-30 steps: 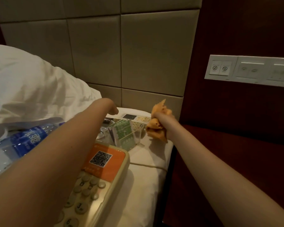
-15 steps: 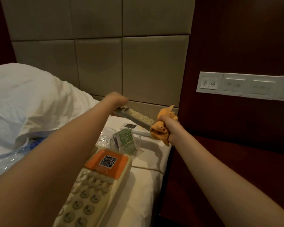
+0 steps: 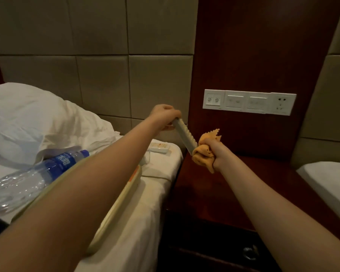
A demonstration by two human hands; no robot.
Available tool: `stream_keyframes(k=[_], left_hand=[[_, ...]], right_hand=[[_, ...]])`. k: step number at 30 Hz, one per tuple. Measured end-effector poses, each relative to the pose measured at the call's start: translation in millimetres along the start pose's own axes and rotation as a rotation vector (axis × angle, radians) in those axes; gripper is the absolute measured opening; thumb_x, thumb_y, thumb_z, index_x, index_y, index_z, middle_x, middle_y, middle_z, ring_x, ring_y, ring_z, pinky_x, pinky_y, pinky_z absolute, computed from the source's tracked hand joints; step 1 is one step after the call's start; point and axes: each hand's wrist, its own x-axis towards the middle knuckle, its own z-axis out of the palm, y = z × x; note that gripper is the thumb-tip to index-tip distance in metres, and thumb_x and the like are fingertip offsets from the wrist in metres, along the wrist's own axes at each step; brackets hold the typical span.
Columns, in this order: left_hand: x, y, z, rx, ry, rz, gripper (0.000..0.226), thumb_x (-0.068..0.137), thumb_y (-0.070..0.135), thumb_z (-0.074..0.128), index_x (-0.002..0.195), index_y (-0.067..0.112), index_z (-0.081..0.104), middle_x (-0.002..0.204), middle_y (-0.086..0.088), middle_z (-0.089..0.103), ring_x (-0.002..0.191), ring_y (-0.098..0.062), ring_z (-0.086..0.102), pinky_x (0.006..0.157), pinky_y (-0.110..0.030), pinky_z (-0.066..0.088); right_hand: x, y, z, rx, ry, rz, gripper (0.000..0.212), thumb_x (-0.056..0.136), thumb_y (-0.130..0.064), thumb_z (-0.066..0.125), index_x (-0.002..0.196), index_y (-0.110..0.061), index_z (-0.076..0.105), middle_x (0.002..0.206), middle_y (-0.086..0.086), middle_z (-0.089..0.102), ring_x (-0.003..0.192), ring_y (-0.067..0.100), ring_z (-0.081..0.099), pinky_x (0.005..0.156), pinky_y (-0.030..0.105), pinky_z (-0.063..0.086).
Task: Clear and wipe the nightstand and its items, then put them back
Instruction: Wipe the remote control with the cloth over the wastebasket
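My left hand (image 3: 165, 116) grips one end of a pale remote control (image 3: 185, 135) and holds it in the air, tilted down to the right. My right hand (image 3: 216, 152) is closed around a crumpled orange cloth (image 3: 202, 154) that wraps the remote's lower end. Both hover over the left back corner of the dark wooden nightstand (image 3: 234, 193), whose top is bare. On the bed lie a second white remote (image 3: 159, 147), a cream telephone (image 3: 124, 197) mostly hidden under my left forearm, and a blue-labelled water bottle (image 3: 37, 173).
A white pillow (image 3: 28, 122) sits at the left on the bed (image 3: 155, 193). A white switch and socket panel (image 3: 249, 102) is on the dark wall behind the nightstand. Another white bed corner (image 3: 328, 179) shows at the right.
My left hand picked the remote up from the bed and raised it. The cloth in my right hand closed over its end. The view swung right toward the nightstand.
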Motion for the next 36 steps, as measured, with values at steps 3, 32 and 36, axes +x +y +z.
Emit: stream_keyframes(k=[3,32,36], left_hand=[[-29.6,-7.7,24.4,-0.059,-0.016,0.072,0.053,0.084,0.007,0.064,0.133,0.016,0.044,0.117,-0.005,0.048,0.1,-0.018,0.05,0.068,-0.025,0.05],[-259.2,-195.1,153.4,-0.358,-0.519,-0.523,0.059,0.096,0.056,0.021,0.126,0.014,0.05,0.09,-0.007,0.061,0.074,-0.018,0.059,0.065,-0.03,0.049],[-269.7,-219.2,166.6,-0.393,-0.433,-0.669,0.056,0.099,0.051,0.019,0.123,0.012,0.052,0.088,-0.01,0.059,0.074,-0.02,0.057,0.064,-0.03,0.048]], right_hand=[[-33.0,4.6,-22.5,-0.036,-0.009,0.022,0.037,0.094,-0.014,0.051,0.128,-0.004,0.042,0.082,0.015,0.057,0.07,0.025,0.056,0.084,0.043,0.049],[-151.5,187.5,-175.2,-0.073,0.219,-0.005,0.049,0.09,-0.038,0.057,0.129,-0.009,0.049,0.103,0.005,0.062,0.088,0.02,0.06,0.067,0.028,0.048],[-157.2,199.7,-171.2,-0.251,0.279,-0.209,0.04,0.09,-0.035,0.058,0.122,-0.01,0.056,0.097,-0.004,0.062,0.09,0.014,0.06,0.069,0.023,0.045]])
